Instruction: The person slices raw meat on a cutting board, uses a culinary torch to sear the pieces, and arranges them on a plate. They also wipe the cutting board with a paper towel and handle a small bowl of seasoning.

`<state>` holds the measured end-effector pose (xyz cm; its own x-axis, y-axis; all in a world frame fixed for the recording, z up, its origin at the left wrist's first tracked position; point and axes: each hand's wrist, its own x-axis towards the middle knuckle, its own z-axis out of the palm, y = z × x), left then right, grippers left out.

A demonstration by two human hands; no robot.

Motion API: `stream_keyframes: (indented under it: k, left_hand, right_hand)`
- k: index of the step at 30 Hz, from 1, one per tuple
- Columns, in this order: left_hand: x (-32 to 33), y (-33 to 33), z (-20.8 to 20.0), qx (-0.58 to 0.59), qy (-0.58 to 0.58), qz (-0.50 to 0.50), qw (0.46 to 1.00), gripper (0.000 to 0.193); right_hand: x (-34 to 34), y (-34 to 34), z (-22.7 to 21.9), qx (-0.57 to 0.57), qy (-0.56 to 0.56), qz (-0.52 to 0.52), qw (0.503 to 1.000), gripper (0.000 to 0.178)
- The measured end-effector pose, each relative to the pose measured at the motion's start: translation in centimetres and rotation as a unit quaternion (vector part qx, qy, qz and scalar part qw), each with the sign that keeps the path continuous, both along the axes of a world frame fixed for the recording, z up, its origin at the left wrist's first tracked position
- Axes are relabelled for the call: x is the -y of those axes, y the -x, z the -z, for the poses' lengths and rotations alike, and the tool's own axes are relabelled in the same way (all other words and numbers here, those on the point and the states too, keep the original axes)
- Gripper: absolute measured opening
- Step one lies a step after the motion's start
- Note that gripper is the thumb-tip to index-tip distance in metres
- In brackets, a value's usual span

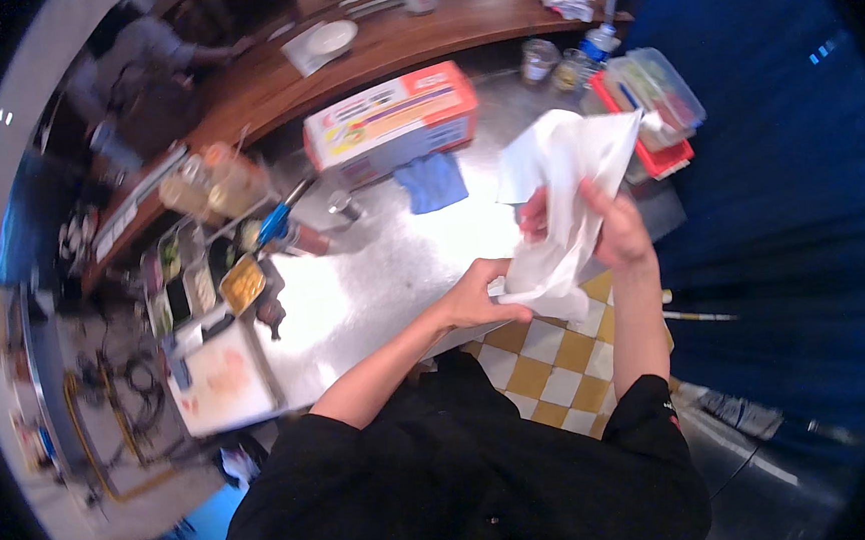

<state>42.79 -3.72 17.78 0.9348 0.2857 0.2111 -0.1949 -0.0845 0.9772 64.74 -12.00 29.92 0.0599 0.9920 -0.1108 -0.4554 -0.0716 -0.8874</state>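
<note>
Both my hands hold a thin, crumpled white sheet (pixel 575 160) above the right end of the steel counter (pixel 373 284). Whether it is paper or a plastic bag, I cannot tell. Its lower end is gripped by my left hand (pixel 484 294), with the thumb up and fingers curled around it. Higher up on the right, my right hand (pixel 620 227) wraps around the sheet, some fingertips showing past its left side. A folded blue cloth (pixel 432 182) lies on the counter, left of the sheet.
A large orange and white box (pixel 392 122) stands at the back. To the left are a blue-headed torch (pixel 277 223), food tubs with a yellow-filled one (pixel 243 285), and a cutting board (pixel 222 380) with a knife (pixel 199 335). Stacked containers (pixel 657 104) sit at right beside a blue curtain (pixel 778 196).
</note>
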Motion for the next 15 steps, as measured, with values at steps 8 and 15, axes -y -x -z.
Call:
stream_keyframes:
  k: [8, 15]
  left_hand:
    - [1.2, 16.8, -2.8, -0.114, 0.021, -0.331, 0.936, 0.038]
    - [8.1, 33.8, -2.0, -0.131, 0.273, -0.394, 0.868, 0.044]
  right_hand:
    - [-2.9, 12.9, 9.9, 0.101, 0.12, -0.035, 0.987, 0.053]
    - [2.9, 29.7, 8.3, 0.197, 0.061, -0.209, 0.956, 0.038]
